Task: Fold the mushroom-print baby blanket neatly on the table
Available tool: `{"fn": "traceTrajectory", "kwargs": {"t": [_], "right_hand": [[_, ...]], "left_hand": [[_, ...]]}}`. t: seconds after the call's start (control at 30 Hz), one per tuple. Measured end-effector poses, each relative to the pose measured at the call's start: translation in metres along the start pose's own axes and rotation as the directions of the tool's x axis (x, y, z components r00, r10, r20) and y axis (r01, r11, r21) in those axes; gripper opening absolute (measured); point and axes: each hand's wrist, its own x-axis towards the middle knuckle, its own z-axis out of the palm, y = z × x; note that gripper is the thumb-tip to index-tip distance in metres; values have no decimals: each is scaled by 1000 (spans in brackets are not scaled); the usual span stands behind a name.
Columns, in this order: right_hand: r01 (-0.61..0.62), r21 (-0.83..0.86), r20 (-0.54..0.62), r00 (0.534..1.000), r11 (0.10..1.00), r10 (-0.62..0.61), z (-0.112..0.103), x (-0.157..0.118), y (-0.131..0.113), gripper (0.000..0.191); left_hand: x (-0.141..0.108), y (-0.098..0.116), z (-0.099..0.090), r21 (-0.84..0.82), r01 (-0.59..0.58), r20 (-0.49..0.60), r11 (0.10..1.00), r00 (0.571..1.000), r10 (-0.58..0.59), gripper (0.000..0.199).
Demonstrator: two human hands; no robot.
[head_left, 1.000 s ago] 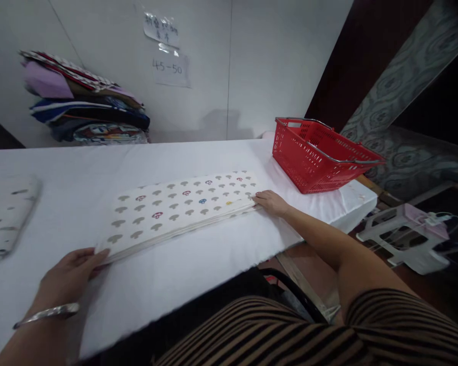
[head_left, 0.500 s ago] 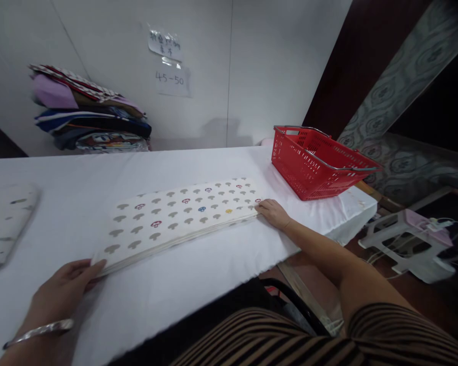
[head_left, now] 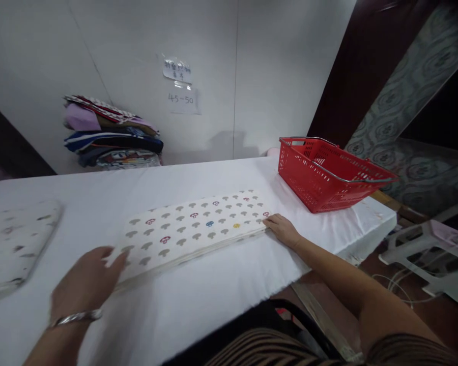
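A long folded white cloth printed with mushrooms (head_left: 198, 229) lies across the white-covered table in the head view. My left hand (head_left: 89, 279), with a silver bracelet at the wrist, is over its left end; thumb and fingers are apart and slightly blurred, with nothing held between them. At the opposite end, my right hand (head_left: 283, 230) has its fingertips on the cloth's near right corner, pinching the edge. The left end's near corner is partly hidden by my left hand.
Another folded patterned cloth (head_left: 19, 244) lies at the table's left. A stack of folded fabrics (head_left: 114, 133) stands at the back left by the wall. A red basket (head_left: 328, 175) sits at the back right. Beside the table is a white stool (head_left: 429, 256).
My left hand has let go of the cloth's near left corner and moved up over its left end. My right hand stays at the right corner. The view has shifted slightly.
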Motion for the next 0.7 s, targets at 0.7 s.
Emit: {"fn": "traceTrajectory", "kwargs": {"t": [0.7], "right_hand": [[-132, 76, -138, 980, 988, 142, 4, -2, -4, 19]], "left_hand": [[83, 295, 129, -202, -747, 285, 633, 573, 768, 64]]}}
